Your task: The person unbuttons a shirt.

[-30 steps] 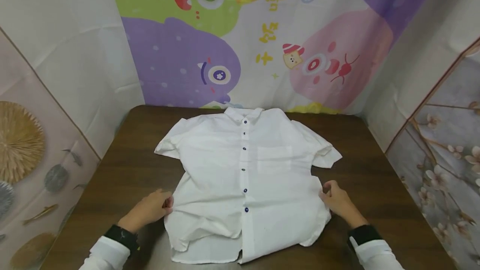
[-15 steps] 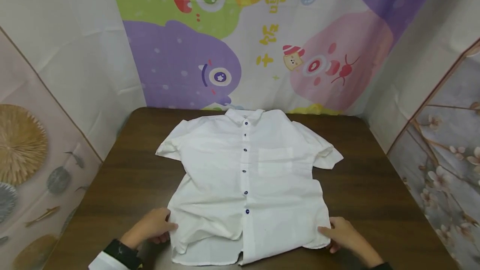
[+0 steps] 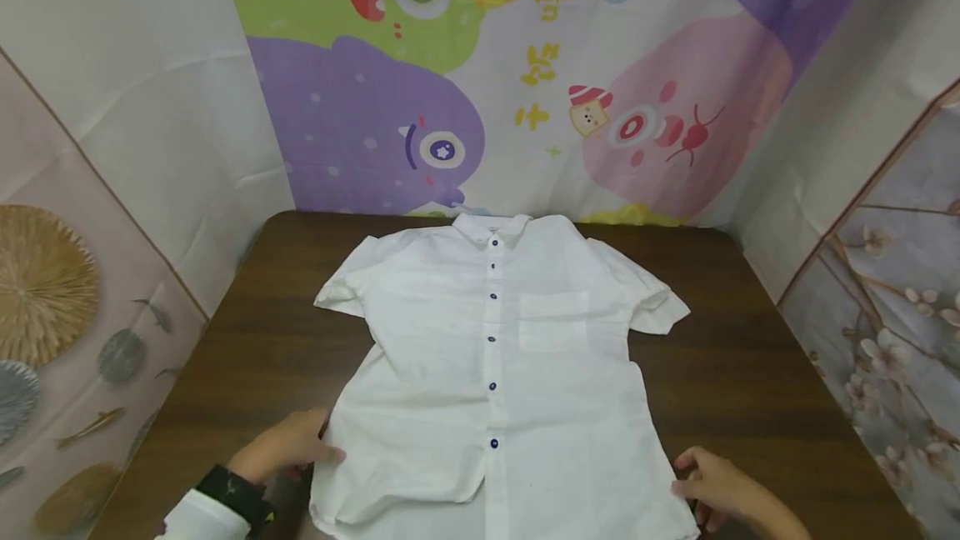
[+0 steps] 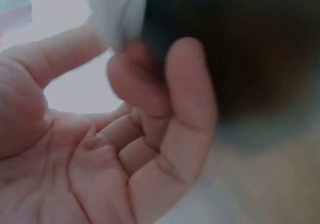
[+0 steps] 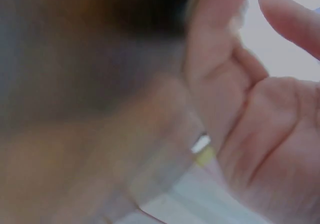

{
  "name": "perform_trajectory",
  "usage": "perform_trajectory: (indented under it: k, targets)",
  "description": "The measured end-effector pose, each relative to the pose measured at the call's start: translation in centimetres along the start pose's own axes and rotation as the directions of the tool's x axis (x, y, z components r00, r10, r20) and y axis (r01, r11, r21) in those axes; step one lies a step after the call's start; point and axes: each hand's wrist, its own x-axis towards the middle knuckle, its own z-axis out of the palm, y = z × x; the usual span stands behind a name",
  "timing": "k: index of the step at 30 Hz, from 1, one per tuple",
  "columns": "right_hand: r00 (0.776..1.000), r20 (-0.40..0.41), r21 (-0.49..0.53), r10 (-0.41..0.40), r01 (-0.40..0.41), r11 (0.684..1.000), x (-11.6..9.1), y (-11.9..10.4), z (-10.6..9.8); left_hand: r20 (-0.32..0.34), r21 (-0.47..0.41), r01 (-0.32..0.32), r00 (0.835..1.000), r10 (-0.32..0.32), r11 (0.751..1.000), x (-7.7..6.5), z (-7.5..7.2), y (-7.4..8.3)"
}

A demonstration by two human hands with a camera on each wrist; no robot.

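Note:
A white short-sleeved button-up shirt (image 3: 555,407) lies front up on the brown table, collar at the far side. Dark buttons run down its middle, and its hem reaches past the bottom of the head view. My left hand (image 3: 288,442) pinches the shirt's left side edge near the hem; in the left wrist view, white cloth (image 4: 117,14) sits between thumb and curled fingers. Beside the lower right side edge is my right hand (image 3: 723,486), thumb at the edge. The right wrist view has its thumb (image 5: 290,22) apart from the fingers, with no cloth gripped.
The wooden table (image 3: 750,373) extends on both sides of the shirt. A cartoon-printed curtain (image 3: 375,132) hangs behind its far edge. Patterned cloth walls (image 3: 892,273) stand at left and right.
Both hands have moved down along the side edges toward the hem. The shirt's lower part has been drawn toward me and spread wider, and the right hand's thumb has come off the cloth's top.

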Motion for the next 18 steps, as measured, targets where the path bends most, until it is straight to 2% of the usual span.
perform_trajectory:
  k: [3,4,6,7,9,10,11,13,14,16,18]
  targets:
    - [0.989,-0.146,-0.095,0.025,-0.039,0.995,1.2,-1.5,-1.0,0.003,0.048,-0.050,0.999,0.050,0.998,1.0,-2.1,0.6]
    - [0.983,-0.181,-0.114,0.010,-0.031,0.993,1.8,-2.2,-1.5,0.007,0.044,-0.055,0.998,0.055,0.997,1.7,-2.7,0.8]
    - [0.973,-0.229,-0.134,-0.031,0.000,0.991,3.2,-3.4,-2.4,0.004,-0.005,-0.062,0.998,0.062,0.998,4.1,-3.8,0.8]
    - [0.969,-0.246,-0.132,-0.039,0.006,0.991,4.1,-3.9,-2.8,0.004,-0.037,-0.079,0.997,0.079,0.996,5.8,-4.2,0.3]
    - [0.967,-0.252,-0.100,-0.045,0.020,0.995,6.0,-4.8,-3.6,0.005,-0.157,-0.091,0.996,0.093,0.983,10.1,-4.7,-0.9]
    - [0.966,-0.255,-0.075,-0.039,0.020,0.997,7.0,-5.2,-3.9,0.009,-0.247,-0.108,0.993,0.114,0.963,13.0,-4.8,-2.2]
    - [0.965,-0.261,-0.047,-0.024,0.012,0.999,8.1,-5.5,-4.1,0.013,-0.344,-0.139,0.988,0.152,0.929,15.9,-4.8,-3.6]
    - [0.964,-0.264,0.002,0.012,-0.011,1.000,10.2,-5.9,-4.5,0.021,-0.474,-0.127,0.988,0.155,0.871,19.6,-4.9,-4.5]
    - [0.961,-0.273,0.029,0.030,-0.023,0.999,11.1,-6.0,-4.6,0.018,-0.533,-0.106,0.991,0.136,0.840,20.5,-5.0,-4.2]
    - [0.952,-0.298,0.072,0.070,-0.051,0.996,12.6,-6.2,-4.7,0.007,-0.610,-0.062,0.996,0.084,0.790,20.5,-5.1,-2.6]
    - [0.939,-0.325,0.106,0.110,-0.079,0.991,13.8,-6.1,-4.7,-0.006,-0.620,0.009,1.000,-0.016,0.785,18.0,-5.4,0.7]
